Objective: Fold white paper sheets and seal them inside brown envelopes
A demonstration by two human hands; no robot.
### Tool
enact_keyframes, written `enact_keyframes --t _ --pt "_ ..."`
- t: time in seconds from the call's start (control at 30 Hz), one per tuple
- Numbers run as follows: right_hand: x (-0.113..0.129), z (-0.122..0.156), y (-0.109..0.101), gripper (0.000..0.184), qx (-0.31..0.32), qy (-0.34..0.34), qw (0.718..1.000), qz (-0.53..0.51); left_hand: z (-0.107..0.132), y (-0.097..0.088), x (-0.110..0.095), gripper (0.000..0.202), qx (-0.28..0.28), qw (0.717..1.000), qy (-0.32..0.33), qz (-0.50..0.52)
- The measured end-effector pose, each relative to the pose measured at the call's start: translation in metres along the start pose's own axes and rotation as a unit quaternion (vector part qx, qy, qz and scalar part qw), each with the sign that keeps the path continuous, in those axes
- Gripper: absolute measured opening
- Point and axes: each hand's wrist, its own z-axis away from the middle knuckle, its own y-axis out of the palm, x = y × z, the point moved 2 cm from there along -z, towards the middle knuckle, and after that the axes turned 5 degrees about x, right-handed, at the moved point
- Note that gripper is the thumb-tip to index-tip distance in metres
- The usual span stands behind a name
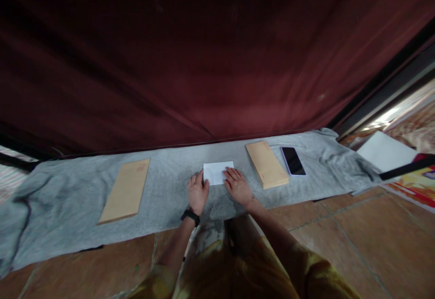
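A small white sheet of paper (215, 172) lies flat on the grey cloth (170, 190) in front of me. My left hand (198, 191) rests at its left edge, fingers stretched out and thumb by the lower left corner. Fingers spread, my right hand (239, 188) lies on the paper's right side. Neither hand is closed around anything. To the right is a stack of tan envelopes (268, 165), and another tan envelope pile (127, 188) lies farther left.
Beyond the right-hand stack lies a phone (293, 161) with a dark screen. A dark red curtain (204, 63) hangs along the cloth's far edge. White paper (385, 151) and a colourful printed sheet (419, 185) are at the far right. Brown floor tiles (367, 235) show in front.
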Motion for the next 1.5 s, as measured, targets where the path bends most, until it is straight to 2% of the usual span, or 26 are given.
enact_keyframes --t 0.07,0.13,0.23,0.3,0.4,0.5,0.87,1.03,1.23,1.33,1.5 --pt "0.000 0.000 0.000 0.043 0.001 0.001 1.000 -0.001 0.001 -0.001 -0.002 0.044 -0.004 1.000 0.015 -0.007" --pt "0.000 -0.001 -0.001 0.043 0.002 0.002 1.000 -0.001 0.003 0.001 -0.008 0.045 0.003 0.998 0.057 -0.013" --pt "0.000 -0.001 -0.002 0.043 0.004 0.001 1.000 -0.004 0.008 0.010 -0.023 0.050 0.048 0.988 0.147 -0.026" --pt "0.000 -0.001 -0.002 0.044 0.006 0.000 1.000 -0.007 0.012 0.019 -0.034 0.051 0.084 0.980 0.174 -0.045" --pt "0.000 -0.001 0.000 0.044 0.010 -0.002 1.000 -0.008 0.015 0.030 -0.044 0.052 0.115 0.975 0.165 -0.093" --pt "-0.002 -0.001 0.001 0.045 0.014 -0.002 1.000 -0.003 0.016 0.033 -0.046 0.054 0.129 0.970 0.159 -0.130" --pt "-0.009 0.000 0.002 0.056 0.020 -0.005 1.000 -0.012 0.035 0.012 -0.017 0.062 0.129 0.965 0.152 -0.170" --pt "0.007 -0.018 0.005 0.051 -0.014 0.027 0.999 -0.032 0.035 0.008 -0.018 0.056 0.126 0.963 0.157 -0.180" --pt "0.037 -0.049 0.023 0.044 -0.016 -0.013 0.996 -0.084 0.035 0.010 -0.018 0.048 0.133 0.959 0.160 -0.192" --pt "0.039 -0.052 0.028 0.042 -0.007 -0.016 0.998 -0.065 0.035 0.012 -0.016 0.047 0.127 0.959 0.161 -0.197" --pt "0.025 -0.045 0.025 0.045 -0.007 -0.014 1.000 -0.019 0.036 0.015 -0.015 0.053 0.112 0.962 0.160 -0.192"
